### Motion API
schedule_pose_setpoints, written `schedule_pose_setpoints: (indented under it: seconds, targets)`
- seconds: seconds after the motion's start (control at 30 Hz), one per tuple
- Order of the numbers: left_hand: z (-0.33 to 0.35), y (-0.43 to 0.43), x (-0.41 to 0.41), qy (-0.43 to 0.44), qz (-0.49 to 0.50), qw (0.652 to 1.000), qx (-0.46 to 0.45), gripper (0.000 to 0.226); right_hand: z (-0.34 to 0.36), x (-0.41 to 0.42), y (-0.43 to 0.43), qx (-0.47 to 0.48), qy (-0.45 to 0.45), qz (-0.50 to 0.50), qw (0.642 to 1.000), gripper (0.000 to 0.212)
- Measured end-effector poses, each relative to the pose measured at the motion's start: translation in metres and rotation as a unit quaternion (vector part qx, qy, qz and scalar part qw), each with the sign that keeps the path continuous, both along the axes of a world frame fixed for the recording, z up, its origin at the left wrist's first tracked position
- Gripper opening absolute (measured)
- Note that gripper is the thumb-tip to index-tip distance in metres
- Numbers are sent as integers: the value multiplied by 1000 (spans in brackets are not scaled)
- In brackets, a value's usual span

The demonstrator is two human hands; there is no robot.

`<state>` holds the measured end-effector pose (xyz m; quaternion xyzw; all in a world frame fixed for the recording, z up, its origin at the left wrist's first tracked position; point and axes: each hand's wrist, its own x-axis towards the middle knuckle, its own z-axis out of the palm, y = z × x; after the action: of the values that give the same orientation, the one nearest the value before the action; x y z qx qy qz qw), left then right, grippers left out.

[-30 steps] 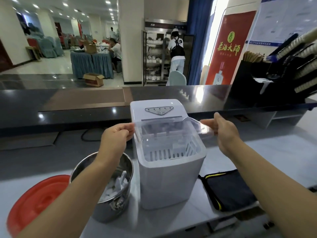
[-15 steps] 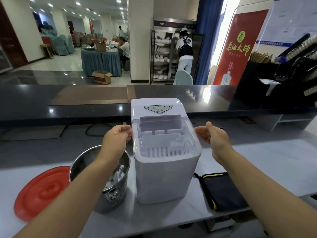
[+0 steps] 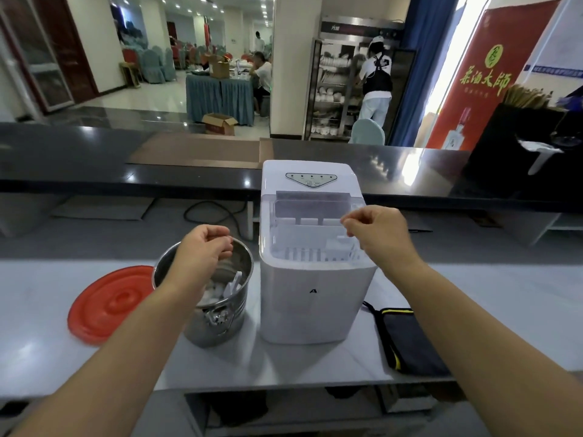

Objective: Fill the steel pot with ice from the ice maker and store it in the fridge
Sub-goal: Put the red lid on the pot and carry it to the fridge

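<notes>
The white ice maker (image 3: pixel 315 294) stands on the pale counter with its clear lid (image 3: pixel 310 216) down flat. Left of it sits the steel pot (image 3: pixel 220 323), holding ice (image 3: pixel 213 293) and a white scoop (image 3: pixel 232 283). My left hand (image 3: pixel 202 250) hovers over the pot's rim with loosely curled fingers and holds nothing. Just above the lid's right edge, my right hand (image 3: pixel 378 234) is also loosely curled and holds nothing. No fridge is in view.
A round red lid (image 3: pixel 110 304) lies left of the pot. A black pouch (image 3: pixel 410 339) lies right of the ice maker. A raised dark counter (image 3: pixel 94 159) runs behind, with a black holder (image 3: pixel 520 143) at far right. People stand in the hall beyond.
The clear lid, raised a second ago with both hands on its edges, now lies closed. Both hands have let go; the left dropped over the pot and the right drew back.
</notes>
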<state>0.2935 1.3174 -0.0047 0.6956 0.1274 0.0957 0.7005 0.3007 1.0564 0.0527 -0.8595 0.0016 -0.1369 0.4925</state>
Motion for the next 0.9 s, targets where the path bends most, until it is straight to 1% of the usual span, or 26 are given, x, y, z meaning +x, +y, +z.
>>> schedule_pose_setpoints:
  seconds: [0.07,0.2,0.3,0.5,0.6,0.8,0.9]
  targets:
    - [1,7,-4,-6,5,1000,-2,16,3,-7,20,-7,20,40,999,21]
    - [3,29,-13,-21,18,1000,-9,18,3,-20,65,-4,37,99,994,14]
    - [-2,54,-19,-12,22,1000,-8,16,-3,-27,106,-9,50,139,989,12]
    - [-5,125,-22,17,21,1000,11,18,-22,-33,203,24,85,186,979,12]
    - [-10,170,-17,23,25,999,16,16,-34,-34,255,20,92,203,975,11]
    - [-45,244,1,76,11,997,29,14,-80,-28,338,80,183,227,953,15]
    - [-72,270,10,118,-2,992,53,15,-113,-21,362,71,239,207,946,15]
